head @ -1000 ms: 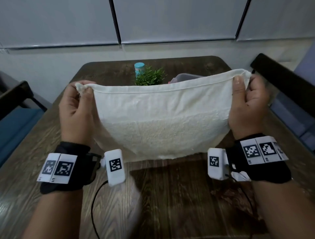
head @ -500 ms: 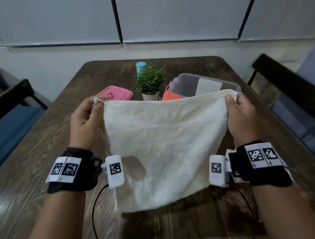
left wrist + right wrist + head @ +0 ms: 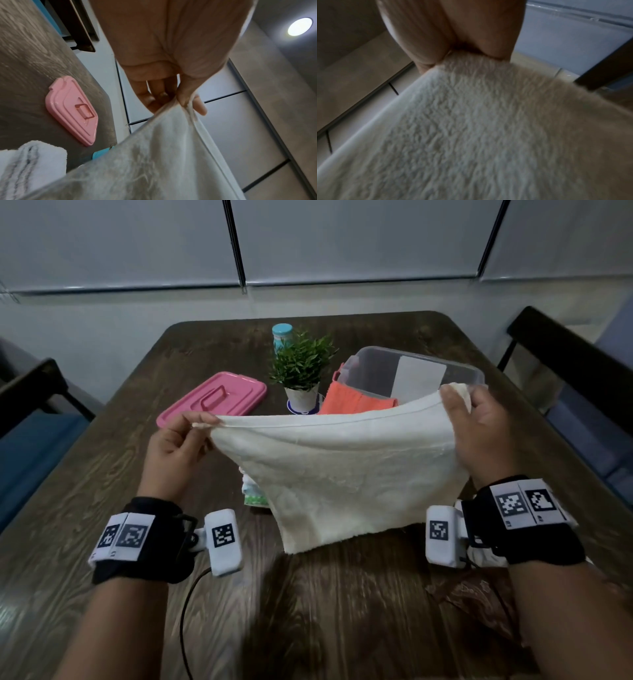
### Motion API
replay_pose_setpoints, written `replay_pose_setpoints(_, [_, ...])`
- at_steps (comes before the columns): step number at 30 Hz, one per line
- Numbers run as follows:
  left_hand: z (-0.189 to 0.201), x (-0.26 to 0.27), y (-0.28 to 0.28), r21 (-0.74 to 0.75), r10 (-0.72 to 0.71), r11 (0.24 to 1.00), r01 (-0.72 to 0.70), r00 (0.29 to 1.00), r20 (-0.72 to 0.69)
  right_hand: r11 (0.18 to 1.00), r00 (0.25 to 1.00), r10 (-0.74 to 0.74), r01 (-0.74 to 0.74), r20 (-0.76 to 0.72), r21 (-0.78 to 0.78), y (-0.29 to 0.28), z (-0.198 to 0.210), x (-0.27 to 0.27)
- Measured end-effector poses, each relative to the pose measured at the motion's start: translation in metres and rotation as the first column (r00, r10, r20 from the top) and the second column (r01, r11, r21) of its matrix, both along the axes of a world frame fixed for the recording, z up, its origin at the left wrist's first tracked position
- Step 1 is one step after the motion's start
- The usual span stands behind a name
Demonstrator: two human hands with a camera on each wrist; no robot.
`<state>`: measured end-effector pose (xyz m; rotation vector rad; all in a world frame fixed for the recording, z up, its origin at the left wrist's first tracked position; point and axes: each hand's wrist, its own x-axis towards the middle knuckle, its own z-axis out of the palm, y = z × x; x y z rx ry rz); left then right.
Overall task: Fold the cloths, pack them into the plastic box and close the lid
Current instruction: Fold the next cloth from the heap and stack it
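Note:
I hold a cream-white towel up over the table by its top edge. My left hand pinches the left corner between thumb and fingers, and the left wrist view shows that pinch on the towel. My right hand grips the right corner, seen close on the towel in the right wrist view. Behind the towel stands the clear plastic box with an orange cloth lying in it. The pink lid lies flat at the back left, also the pink lid in the left wrist view.
A small potted plant and a bottle with a blue cap stand behind the towel. A light folded cloth lies under the towel's left side. A brown patterned cloth lies by my right wrist. Dark chairs flank the table.
Both hands lowered the towel and brought it nearer the table; the box, lid and plant came into view behind it. The bottom edge has swung forward.

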<state>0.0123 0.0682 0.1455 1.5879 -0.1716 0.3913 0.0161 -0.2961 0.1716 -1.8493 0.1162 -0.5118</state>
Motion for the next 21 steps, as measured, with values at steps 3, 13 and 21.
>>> replay_pose_setpoints(3, [0.010,0.002,0.002,0.004,0.073,0.997,-0.073,0.995,0.064,0.998,0.997,0.055,-0.053,0.054,-0.029,0.001,0.007,-0.004])
replay_pose_setpoints(13, [0.018,-0.016,-0.019,0.219,0.109,0.967,-0.132,0.988,0.113,0.991,0.990,0.132,-0.131,0.052,-0.017,-0.002,-0.002,-0.019])
replay_pose_setpoints(21, [0.069,-0.025,-0.013,-0.113,0.128,0.987,-0.110,0.977,0.168,0.945,0.955,0.211,-0.254,0.211,0.207,-0.008,0.043,-0.034])
